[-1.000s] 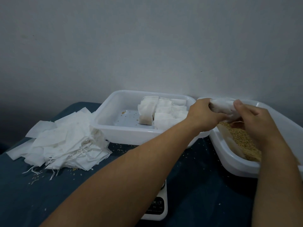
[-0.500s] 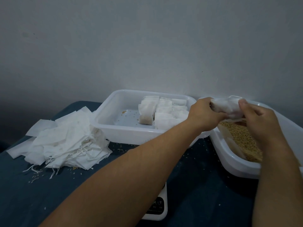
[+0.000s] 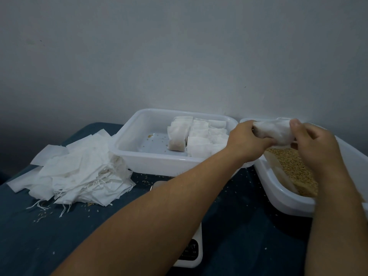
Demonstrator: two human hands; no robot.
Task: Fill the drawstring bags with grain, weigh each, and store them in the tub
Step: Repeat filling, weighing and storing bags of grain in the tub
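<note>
Left hand: our left hand (image 3: pixel 246 141) is closed on the left end of the drawstring bag (image 3: pixel 273 131), fingers curled round the cloth.
Right hand: our right hand (image 3: pixel 312 145) pinches the bag's right end, thumb on top.
Bag in hand: we hold it lying crosswise between both hands, above the far end of the grain tray (image 3: pixel 278 188); we cannot tell how full it is.
Grain: the grain (image 3: pixel 292 168) lies loose in the tray at the right, below the bag.
Tub: the white tub (image 3: pixel 151 156) sits left of the tray, near the wall; filled bags (image 3: pixel 197 139) stand packed in its right half, and a few kernels lie on its bare floor.
Empty bags: a heap of flat empty bags (image 3: pixel 79 172) lies at the left on the dark blue cloth (image 3: pixel 239 236), strings trailing toward us.
Scale: the white scale (image 3: pixel 191 250) sits near us, mostly hidden under our left forearm.
Spilled kernels: scattered on the cloth around the heap and tub.
</note>
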